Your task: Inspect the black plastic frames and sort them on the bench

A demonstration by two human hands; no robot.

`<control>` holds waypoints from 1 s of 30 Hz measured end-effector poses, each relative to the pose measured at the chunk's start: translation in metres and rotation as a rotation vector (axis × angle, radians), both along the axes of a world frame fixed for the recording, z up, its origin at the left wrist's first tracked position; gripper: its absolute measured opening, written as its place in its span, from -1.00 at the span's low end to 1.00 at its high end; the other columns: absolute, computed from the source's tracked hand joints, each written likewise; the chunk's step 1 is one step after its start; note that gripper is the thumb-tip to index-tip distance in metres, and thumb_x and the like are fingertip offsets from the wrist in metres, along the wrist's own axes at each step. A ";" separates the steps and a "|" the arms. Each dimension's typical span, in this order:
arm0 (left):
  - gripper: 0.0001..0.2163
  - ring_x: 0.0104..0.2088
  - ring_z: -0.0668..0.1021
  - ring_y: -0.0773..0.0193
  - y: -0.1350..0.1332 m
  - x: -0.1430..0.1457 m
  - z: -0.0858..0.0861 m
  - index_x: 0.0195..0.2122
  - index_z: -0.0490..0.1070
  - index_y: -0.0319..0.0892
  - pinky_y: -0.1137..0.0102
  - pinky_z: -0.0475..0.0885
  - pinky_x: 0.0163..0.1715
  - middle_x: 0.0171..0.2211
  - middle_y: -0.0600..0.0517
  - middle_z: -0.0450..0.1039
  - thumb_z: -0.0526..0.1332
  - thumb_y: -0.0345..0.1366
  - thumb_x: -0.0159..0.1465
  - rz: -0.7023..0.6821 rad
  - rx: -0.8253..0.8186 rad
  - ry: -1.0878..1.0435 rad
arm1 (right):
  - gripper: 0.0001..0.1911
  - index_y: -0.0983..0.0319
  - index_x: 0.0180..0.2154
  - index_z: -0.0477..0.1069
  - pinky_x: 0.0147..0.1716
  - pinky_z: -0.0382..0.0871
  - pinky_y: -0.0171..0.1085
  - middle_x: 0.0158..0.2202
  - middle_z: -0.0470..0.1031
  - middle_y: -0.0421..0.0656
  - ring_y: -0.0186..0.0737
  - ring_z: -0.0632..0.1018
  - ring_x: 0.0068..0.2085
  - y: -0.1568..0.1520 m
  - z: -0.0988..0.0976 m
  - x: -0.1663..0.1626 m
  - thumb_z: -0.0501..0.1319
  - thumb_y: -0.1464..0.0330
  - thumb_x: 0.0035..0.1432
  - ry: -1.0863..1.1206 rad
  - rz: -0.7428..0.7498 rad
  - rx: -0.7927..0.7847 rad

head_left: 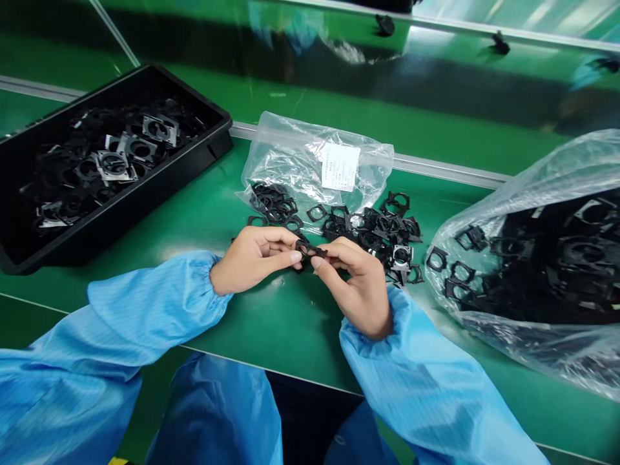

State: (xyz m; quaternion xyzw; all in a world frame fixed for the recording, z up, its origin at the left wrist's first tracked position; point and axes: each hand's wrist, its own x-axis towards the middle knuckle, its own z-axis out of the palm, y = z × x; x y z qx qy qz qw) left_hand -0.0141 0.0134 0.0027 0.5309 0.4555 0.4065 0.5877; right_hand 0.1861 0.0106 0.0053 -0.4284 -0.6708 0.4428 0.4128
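Left hand (252,259) and right hand (361,287) both pinch the black frame (306,250), so I'd grip only its edges, lightly.

**Bright, even overhead light, with glare at the far side**

Strong light from above fills the scene evenly. On the green table (271,323), soft, short shadows sit under the left hand (252,258) and right hand (358,284). The small black part (309,250) pinched between them looks sharp. The far glossy panel (339,71) mirrors smeared, blurry streaks. The small bag (290,148) and large bag (547,174) glint white. The black tray (145,200) loses detail in its dark inside. The metal rail (445,169) bows from wide-angle distortion, and the near sleeves (145,310) stretch towards the edges.
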 end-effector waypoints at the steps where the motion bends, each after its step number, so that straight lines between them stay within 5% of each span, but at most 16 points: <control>1: -0.73 -0.38 0.69 0.21 0.000 -0.001 0.001 -0.33 0.58 -0.26 0.39 0.63 -0.32 -0.44 -0.03 0.64 0.50 -0.14 0.17 -0.015 -0.011 0.001 | -0.87 0.18 -0.29 0.59 -0.37 0.43 -0.27 -0.41 0.44 -0.18 -0.25 0.50 -0.36 0.001 0.000 0.000 0.31 0.29 0.31 0.020 0.010 -0.031; 14: -0.68 -0.43 0.67 0.24 0.001 0.001 0.001 -0.35 0.61 -0.26 0.41 0.62 -0.38 -0.45 -0.03 0.63 0.52 -0.07 0.15 -0.007 -0.027 -0.038 | -0.65 0.20 -0.45 0.43 -0.40 0.38 -0.28 -0.52 0.46 -0.23 -0.30 0.47 -0.46 0.004 0.004 0.000 0.33 0.12 0.28 0.163 0.070 -0.284; 30: -0.66 -0.50 0.63 0.30 0.002 -0.001 0.001 -0.40 0.62 -0.26 0.45 0.58 -0.41 -0.53 0.00 0.59 0.56 -0.06 0.10 -0.056 -0.145 -0.144 | -0.64 0.20 -0.45 0.49 -0.34 0.42 -0.26 -0.51 0.51 -0.22 -0.29 0.48 -0.44 0.003 0.010 0.002 0.35 0.12 0.28 0.220 0.125 -0.315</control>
